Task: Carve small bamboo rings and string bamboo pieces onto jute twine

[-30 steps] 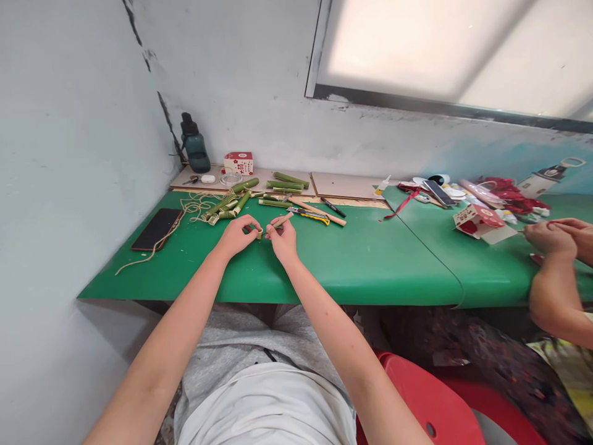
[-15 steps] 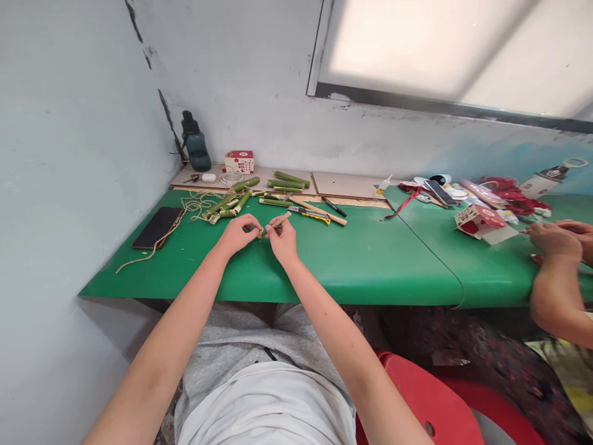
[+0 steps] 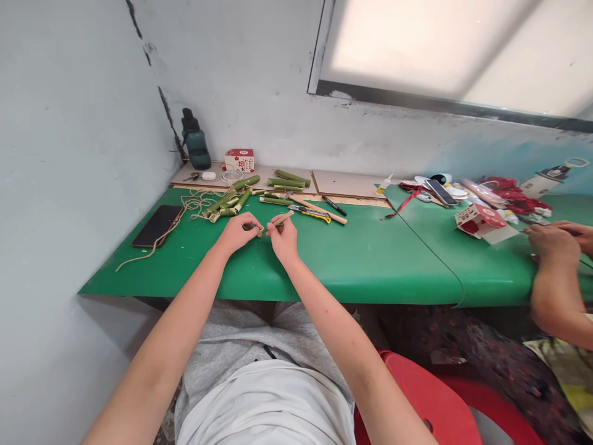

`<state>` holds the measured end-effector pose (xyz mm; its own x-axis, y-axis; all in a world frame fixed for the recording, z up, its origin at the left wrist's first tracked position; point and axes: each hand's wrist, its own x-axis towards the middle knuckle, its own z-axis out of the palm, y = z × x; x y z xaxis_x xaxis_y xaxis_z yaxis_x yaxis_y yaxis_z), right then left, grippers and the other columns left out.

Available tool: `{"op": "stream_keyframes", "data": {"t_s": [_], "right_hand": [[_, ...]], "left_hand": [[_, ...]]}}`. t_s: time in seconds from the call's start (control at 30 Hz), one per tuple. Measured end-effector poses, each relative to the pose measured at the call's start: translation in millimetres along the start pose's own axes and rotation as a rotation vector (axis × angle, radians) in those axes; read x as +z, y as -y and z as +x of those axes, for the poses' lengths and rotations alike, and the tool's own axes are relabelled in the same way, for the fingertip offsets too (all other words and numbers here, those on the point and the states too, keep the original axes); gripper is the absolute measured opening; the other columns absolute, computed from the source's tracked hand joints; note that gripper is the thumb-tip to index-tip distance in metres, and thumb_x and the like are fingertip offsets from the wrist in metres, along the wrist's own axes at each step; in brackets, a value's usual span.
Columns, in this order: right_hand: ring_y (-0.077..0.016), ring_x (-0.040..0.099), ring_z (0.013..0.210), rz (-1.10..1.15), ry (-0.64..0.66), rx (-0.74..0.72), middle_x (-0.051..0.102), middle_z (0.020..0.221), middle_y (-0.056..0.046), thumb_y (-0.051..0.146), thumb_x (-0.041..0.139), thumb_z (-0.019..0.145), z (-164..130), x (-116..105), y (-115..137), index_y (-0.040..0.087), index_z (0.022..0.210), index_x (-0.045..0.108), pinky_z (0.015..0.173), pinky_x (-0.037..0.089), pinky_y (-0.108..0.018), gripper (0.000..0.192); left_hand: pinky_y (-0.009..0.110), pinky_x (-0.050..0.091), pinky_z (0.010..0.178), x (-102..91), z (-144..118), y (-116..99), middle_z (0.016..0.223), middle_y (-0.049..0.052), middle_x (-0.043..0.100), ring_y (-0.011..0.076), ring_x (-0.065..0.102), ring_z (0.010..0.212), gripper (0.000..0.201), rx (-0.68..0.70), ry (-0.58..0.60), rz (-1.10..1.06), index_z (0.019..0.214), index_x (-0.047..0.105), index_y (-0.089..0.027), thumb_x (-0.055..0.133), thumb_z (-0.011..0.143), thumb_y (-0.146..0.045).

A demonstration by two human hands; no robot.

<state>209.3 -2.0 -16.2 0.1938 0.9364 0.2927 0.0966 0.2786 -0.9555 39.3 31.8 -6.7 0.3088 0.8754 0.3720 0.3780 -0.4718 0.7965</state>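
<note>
Bamboo ring (image 3: 260, 232) pinched by left hand (image 3: 237, 232), right hand (image 3: 283, 238) gripping tan stick (image 3: 281, 219) touching it

both hands' grip, left hand (image 3: 237, 232) and right hand (image 3: 283, 238), on a small bamboo piece (image 3: 277, 220) over green table (image 3: 370, 259)

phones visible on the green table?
2. A black slab phone lies flat at the table's left end, beside the tan cord. A second dark phone lies among the co-worker's clutter at right. Others may be hidden there.
</note>
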Motion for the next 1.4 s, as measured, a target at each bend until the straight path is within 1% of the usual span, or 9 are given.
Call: {"op": "stream_keyframes", "data": {"t_s": [0.13, 0.63, 0.83, 0.93, 1.07, 1.13, 1.23, 1.4], "right_hand": [[-0.0175, 0.069, 0.066, 0.007, -0.006, -0.009, 0.064, 0.081, 0.002, 0.035, 0.061, 0.085, -0.3, -0.4, -0.6, 0.025, 0.094, 0.053, 0.068, 0.056, -0.033, 0.016], [-0.0179, 0.069, 0.066, -0.016, -0.048, -0.021, 0.063, 0.079, 0.003, 0.034, 0.06, 0.086, -0.1, 0.6, -0.5, 0.025, 0.095, 0.052, 0.067, 0.055, -0.033, 0.014], [-0.0178, 0.068, 0.068, -0.044, -0.034, -0.023, 0.064, 0.079, 0.002, 0.032, 0.058, 0.087, -1.2, 0.8, 1.5, 0.025, 0.095, 0.052, 0.07, 0.055, -0.033, 0.012], [-0.0178, 0.067, 0.065, -0.06, -0.007, -0.009, 0.064, 0.077, 0.003, 0.03, 0.06, 0.085, -1.0, 1.2, 0.7, 0.025, 0.093, 0.053, 0.068, 0.056, -0.033, 0.012], [-0.0177, 0.068, 0.068, -0.064, -0.022, -0.012, 0.065, 0.081, 0.002, 0.031, 0.058, 0.087, -0.8, 0.8, 0.3, 0.025, 0.095, 0.053, 0.07, 0.056, -0.033, 0.011], [-0.0179, 0.068, 0.066, -0.064, -0.021, -0.011, 0.064, 0.08, 0.002, 0.031, 0.059, 0.086, -0.8, 0.4, 0.8, 0.025, 0.094, 0.053, 0.069, 0.056, -0.033, 0.012], [-0.0181, 0.068, 0.069, -0.063, -0.04, -0.026, 0.064, 0.082, 0.001, 0.033, 0.058, 0.087, -0.9, 0.1, 2.1, 0.025, 0.095, 0.052, 0.071, 0.056, -0.033, 0.012], [-0.0186, 0.068, 0.068, -0.066, -0.041, -0.032, 0.064, 0.082, 0.001, 0.033, 0.058, 0.087, -1.1, 0.3, 3.3, 0.025, 0.095, 0.052, 0.07, 0.055, -0.034, 0.013]], "left_hand": [[0.034, 0.047, 0.073, -0.6, -0.4, -0.4, 0.088, 0.002, 0.067, 0.0165, 0.061, 0.075, 0.013, -0.016, 0.0, 0.013, 0.082, 0.08, -0.021, 0.068, 0.082, -0.026], [0.033, 0.048, 0.074, -0.5, 0.0, 0.8, 0.087, 0.001, 0.066, 0.0163, 0.061, 0.076, 0.013, -0.019, 0.001, 0.022, 0.082, 0.08, -0.022, 0.068, 0.083, -0.026], [0.034, 0.05, 0.075, -0.2, 0.7, 2.9, 0.087, 0.002, 0.067, 0.0169, 0.062, 0.077, 0.013, -0.016, -0.001, 0.02, 0.082, 0.08, -0.022, 0.068, 0.082, -0.026], [0.033, 0.049, 0.073, -0.2, 0.8, 3.3, 0.086, 0.002, 0.067, 0.0164, 0.061, 0.075, 0.013, -0.016, 0.0, 0.015, 0.082, 0.08, -0.022, 0.068, 0.082, -0.027], [0.033, 0.048, 0.073, -0.2, 0.7, 2.8, 0.086, 0.002, 0.066, 0.016, 0.06, 0.075, 0.014, -0.015, 0.0, 0.013, 0.082, 0.08, -0.022, 0.067, 0.082, -0.027], [0.033, 0.048, 0.073, -0.1, 0.5, 2.6, 0.086, 0.002, 0.066, 0.0162, 0.06, 0.075, 0.014, -0.016, 0.0, 0.012, 0.082, 0.08, -0.022, 0.067, 0.082, -0.027], [0.033, 0.048, 0.073, 0.2, 0.6, 2.8, 0.086, 0.002, 0.066, 0.0163, 0.06, 0.075, 0.014, -0.019, -0.001, 0.013, 0.082, 0.08, -0.022, 0.067, 0.082, -0.027], [0.034, 0.049, 0.074, 0.4, 0.8, 4.1, 0.087, 0.002, 0.066, 0.0166, 0.061, 0.076, 0.014, -0.02, 0.003, 0.013, 0.082, 0.08, -0.022, 0.067, 0.082, -0.028]]}}
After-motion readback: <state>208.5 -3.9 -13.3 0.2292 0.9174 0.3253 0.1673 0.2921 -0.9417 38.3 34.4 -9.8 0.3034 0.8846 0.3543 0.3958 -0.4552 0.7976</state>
